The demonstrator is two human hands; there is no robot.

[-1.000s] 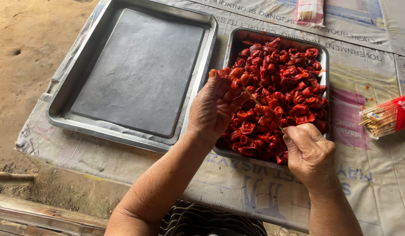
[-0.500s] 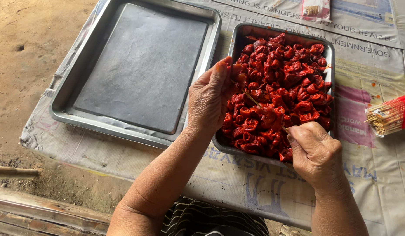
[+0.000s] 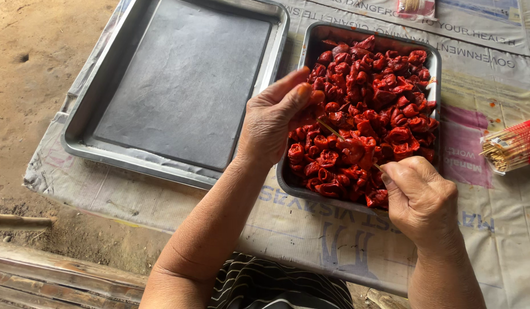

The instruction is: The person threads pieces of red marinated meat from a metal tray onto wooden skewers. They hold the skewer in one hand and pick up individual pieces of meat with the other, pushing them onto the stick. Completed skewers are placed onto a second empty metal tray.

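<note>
A metal tray (image 3: 305, 60) holds a heap of red marinated meat pieces (image 3: 385, 97). My left hand (image 3: 273, 117) is over the tray's left side, fingers pinched on a red meat piece at the tip of a thin wooden skewer (image 3: 332, 130). My right hand (image 3: 420, 197) is closed at the tray's near right corner, gripping the skewer's other end. The skewer runs diagonally between the two hands, with meat threaded on its middle.
A large metal baking tray (image 3: 179, 86) with a dark liner lies to the left. A bundle of wooden skewers (image 3: 512, 146) in a red-ended wrapper lies at the right edge. Printed plastic sheeting (image 3: 310, 229) covers the surface. Bare dirt ground is at the left.
My left hand has shifted from reaching into the meat to pinching a piece at the skewer's tip. My right hand has stayed at the near right corner. The camera view has drifted slightly.
</note>
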